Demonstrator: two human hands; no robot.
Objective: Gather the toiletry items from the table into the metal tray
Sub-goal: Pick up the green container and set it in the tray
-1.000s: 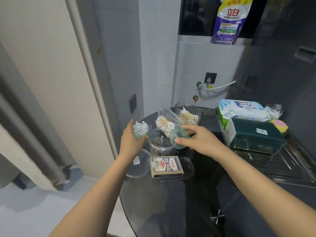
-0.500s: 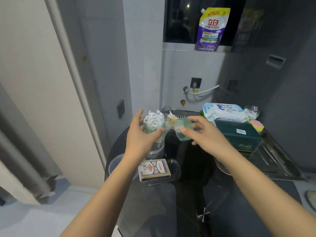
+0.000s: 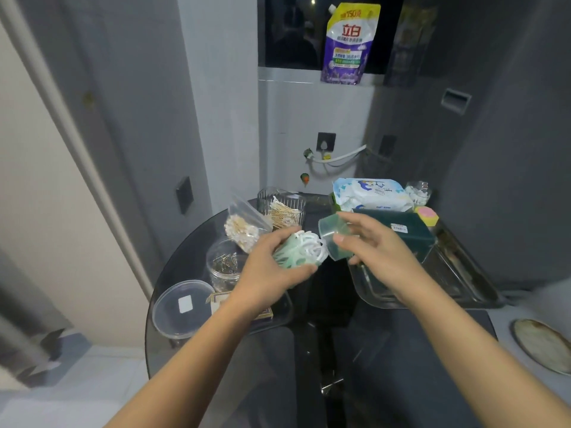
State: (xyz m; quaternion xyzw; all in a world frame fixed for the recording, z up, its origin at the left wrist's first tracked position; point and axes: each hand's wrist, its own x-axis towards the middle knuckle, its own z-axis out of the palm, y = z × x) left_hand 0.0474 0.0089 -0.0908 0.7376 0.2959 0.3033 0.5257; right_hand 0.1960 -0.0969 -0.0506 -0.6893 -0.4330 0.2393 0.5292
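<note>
My left hand [image 3: 272, 270] grips a small green container full of white floss picks [image 3: 304, 251], tipped to the right. My right hand [image 3: 374, 245] holds its translucent green cap [image 3: 335, 239] right beside the container's open end, above the left rim of the metal tray [image 3: 389, 299]. In the tray lie a dark green box [image 3: 408, 230], a white wet-wipes pack [image 3: 370, 194], a pink and yellow sponge [image 3: 426, 215] and a small clear jar [image 3: 417, 193].
On the round dark glass table [image 3: 247, 366] stand a bag of cotton swabs [image 3: 244, 227], a ribbed clear box of swabs [image 3: 282, 208], a clear jar of pins [image 3: 224, 267], a loose round lid [image 3: 182, 307] and a card pack [image 3: 221, 301]. A detergent pouch [image 3: 347, 44] hangs above.
Both hands moved right toward the tray. The floss container tipped onto its side and the cap came closer to its open end.
</note>
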